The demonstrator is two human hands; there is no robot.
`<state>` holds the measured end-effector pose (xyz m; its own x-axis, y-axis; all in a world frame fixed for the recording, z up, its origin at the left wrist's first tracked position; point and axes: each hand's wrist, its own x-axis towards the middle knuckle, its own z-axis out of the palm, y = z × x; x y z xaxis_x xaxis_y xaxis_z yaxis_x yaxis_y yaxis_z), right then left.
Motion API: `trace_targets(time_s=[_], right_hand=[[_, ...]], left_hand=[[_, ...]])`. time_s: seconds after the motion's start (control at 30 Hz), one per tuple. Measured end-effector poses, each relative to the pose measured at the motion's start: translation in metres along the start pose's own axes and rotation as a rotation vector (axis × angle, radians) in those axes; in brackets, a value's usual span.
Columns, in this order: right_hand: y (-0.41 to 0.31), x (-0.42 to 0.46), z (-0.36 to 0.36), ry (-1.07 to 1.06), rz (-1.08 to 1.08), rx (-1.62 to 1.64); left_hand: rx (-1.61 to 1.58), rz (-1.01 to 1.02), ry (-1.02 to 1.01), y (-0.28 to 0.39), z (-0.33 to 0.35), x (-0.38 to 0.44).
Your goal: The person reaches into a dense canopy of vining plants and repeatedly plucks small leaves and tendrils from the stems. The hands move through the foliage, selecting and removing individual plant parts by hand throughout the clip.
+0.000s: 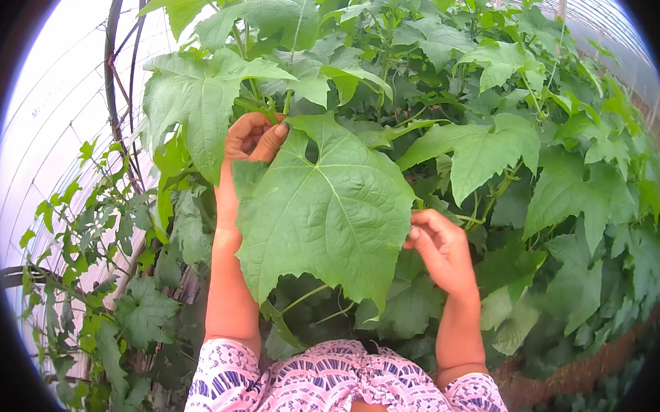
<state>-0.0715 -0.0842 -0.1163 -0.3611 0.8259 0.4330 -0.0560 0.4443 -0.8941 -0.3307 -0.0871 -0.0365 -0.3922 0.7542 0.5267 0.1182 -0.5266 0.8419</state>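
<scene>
A broad green lobed vine leaf spreads between my two hands, its edge toothed and its pale veins showing. At its upper left, my left hand has thumb and fingers closed on a green vine stem, beside a thin string that runs upward. By the leaf's right edge, my right hand has its fingers curled and thumb bent in; its fingertips are partly behind the leaf edge, and whether they pinch anything is hidden. Another large leaf hangs left of my left hand.
Dense vines with lobed leaves fill the right and back, some beside hanging strings. At the left stand a dark curved pole and a translucent greenhouse sheet with netting lines. Smaller climbing foliage grows below it. Brown soil shows at lower right.
</scene>
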Motion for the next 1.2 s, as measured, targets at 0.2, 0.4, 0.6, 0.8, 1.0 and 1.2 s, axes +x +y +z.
trace_targets(time_s=[0.2,0.4,0.6,0.8,1.0,1.2], right_hand=[[-0.098,0.038,-0.018,-0.016,-0.409,-0.261],[-0.082,0.108,0.03,-0.563,-0.153,-0.556],[-0.07,0.092,0.039,-0.479,-0.17,-0.165],[-0.064,0.091,0.035,-0.309,-0.065,0.042],[-0.068,0.097,0.026,-0.335,-0.316,-0.497],[-0.036,0.147,0.001,-0.24,-0.366,-0.129]], left_hand=[[0.058,-0.006,-0.087,0.009,-0.004,-0.026],[-0.167,-0.155,-0.156,0.028,0.009,-0.058],[-0.118,0.017,-0.317,0.034,0.004,-0.057],[-0.001,0.041,-0.225,0.047,0.006,-0.047],[0.139,0.273,-0.365,0.048,0.038,-0.046],[0.261,0.432,-0.37,0.047,0.046,-0.054]])
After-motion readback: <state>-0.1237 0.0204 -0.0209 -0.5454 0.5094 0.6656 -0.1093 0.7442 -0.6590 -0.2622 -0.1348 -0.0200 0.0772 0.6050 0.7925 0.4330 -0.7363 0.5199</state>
